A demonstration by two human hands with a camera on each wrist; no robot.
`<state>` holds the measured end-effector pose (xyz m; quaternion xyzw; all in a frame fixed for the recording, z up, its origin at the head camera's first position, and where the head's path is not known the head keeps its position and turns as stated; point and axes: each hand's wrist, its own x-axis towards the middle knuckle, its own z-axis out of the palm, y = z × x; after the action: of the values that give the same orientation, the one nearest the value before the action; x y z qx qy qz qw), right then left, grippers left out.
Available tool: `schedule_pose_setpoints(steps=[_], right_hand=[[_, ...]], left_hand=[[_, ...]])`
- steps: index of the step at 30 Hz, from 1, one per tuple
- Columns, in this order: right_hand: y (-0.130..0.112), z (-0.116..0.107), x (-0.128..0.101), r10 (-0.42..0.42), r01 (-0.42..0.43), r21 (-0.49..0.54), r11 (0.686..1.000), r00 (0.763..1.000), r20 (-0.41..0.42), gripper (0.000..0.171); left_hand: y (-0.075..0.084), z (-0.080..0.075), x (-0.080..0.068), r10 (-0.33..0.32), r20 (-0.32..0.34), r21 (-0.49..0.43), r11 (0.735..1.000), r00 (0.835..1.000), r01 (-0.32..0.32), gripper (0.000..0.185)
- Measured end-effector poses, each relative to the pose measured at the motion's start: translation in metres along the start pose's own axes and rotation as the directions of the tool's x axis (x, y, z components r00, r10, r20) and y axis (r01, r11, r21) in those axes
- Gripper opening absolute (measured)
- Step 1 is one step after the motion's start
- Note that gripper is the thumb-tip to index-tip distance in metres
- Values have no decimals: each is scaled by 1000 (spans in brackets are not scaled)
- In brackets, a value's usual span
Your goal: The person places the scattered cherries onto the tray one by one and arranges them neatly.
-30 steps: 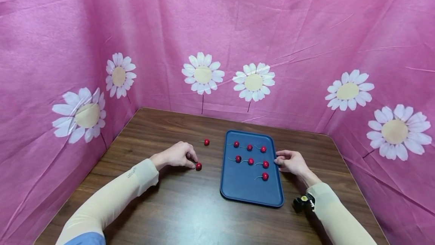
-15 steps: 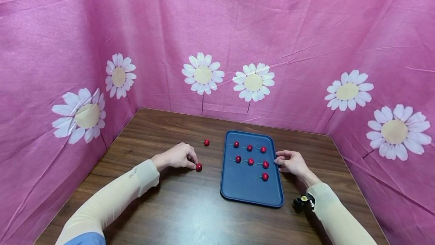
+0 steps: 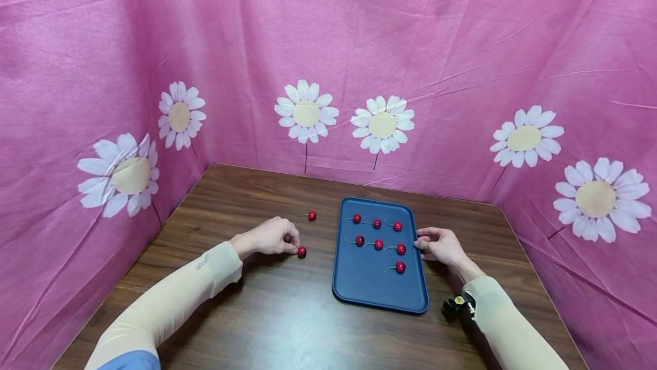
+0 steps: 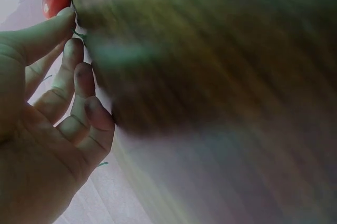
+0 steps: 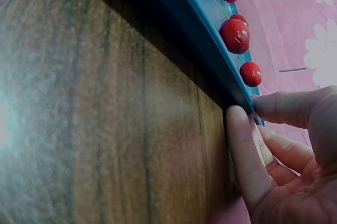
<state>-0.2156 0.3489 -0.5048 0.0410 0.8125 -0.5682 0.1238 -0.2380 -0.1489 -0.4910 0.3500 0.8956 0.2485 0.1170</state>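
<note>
While the left hand (image 3: 267,237) is resting on the brown table (image 3: 256,313), toward its left edge, its thumb and forefinger are closing on a red cherry (image 3: 301,252) that is lying on the bare wood just left of the tray; the left wrist view is showing the thumb tip against the fruit (image 4: 56,1) with the other fingers curling loosely behind, so the pinch is reading as light, probably to spare the soft skin. Farther back, toward the table's far edge, a second loose cherry (image 3: 312,216) is lying apart from the hand, its stem pointing left. Right of both, a blue tray (image 3: 380,293) is sitting right of the table's middle, carrying seven cherries: a back row of three (image 3: 377,223), a middle row of three (image 3: 378,243) and a single one nearer the front (image 3: 400,267), all spaced out, with stems trailing left, which looks like deliberate ordering. At the tray's right rim, the right hand (image 3: 440,246) is holding the edge, its fingertips (image 5: 239,124) curling against the raised lip, seemingly to steady the tray against sliding. A small black mount (image 3: 458,303) is strapped at that wrist.
</note>
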Motion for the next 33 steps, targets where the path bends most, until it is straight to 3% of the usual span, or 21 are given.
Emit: schedule_pose_setpoints(steps=[4,10,17,26,33], right_hand=[[-1,0,0,4,-4,1,1000,1000,-2,52],[0,-1,0,0,0,-24,1000,1000,-12,52],[2,0,-2,16,-16,-29,999,1000,-11,52],[-1,0,2,12,-13,-34,999,1000,-24,51],[1,0,1,20,-21,-42,999,999,-28,51]], left_hand=[[3,-1,3,-3,-12,-23,1000,1000,3,15],[13,-1,12,-4,-84,-47,999,996,0,15],[28,6,22,-27,-93,-107,994,995,17,14],[58,11,48,20,-119,-98,995,993,-32,15],[82,17,70,63,-87,-94,993,994,-71,16]])
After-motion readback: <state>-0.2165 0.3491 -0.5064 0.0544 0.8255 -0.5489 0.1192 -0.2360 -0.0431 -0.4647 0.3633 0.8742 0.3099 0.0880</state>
